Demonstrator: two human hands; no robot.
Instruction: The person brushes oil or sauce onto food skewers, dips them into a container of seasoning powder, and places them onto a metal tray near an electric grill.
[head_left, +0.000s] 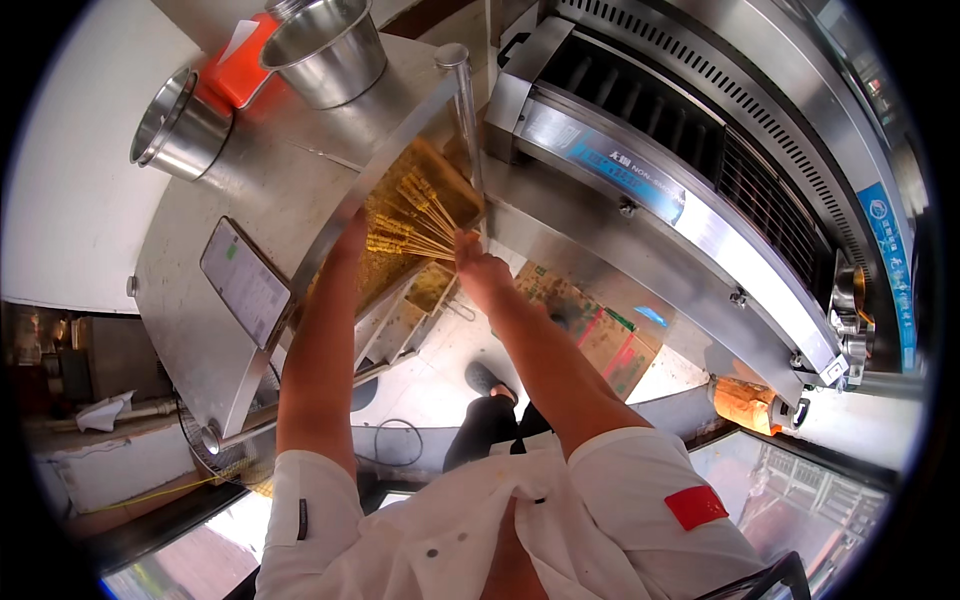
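Observation:
My right hand (478, 262) grips the bare stick ends of a fanned bundle of skewers (409, 232). Yellow-coated food covers their far ends. They lie over a tray (459, 176) with a yellowish-brown coating or residue inside, under the metal edge of a counter. My left hand (351, 236) reaches to the tray's left side, close to the coated food. Its fingers are blurred and mostly hidden, so whether it holds anything is unclear.
A phone (246, 281) leans on the steel counter (176, 247). Steel pots (330, 64) and an orange container (244, 64) stand farther back. A stainless grill (637, 97) fills the right. Flattened cardboard (581, 315) covers some floor; lower containers (429, 289) sit beneath the tray.

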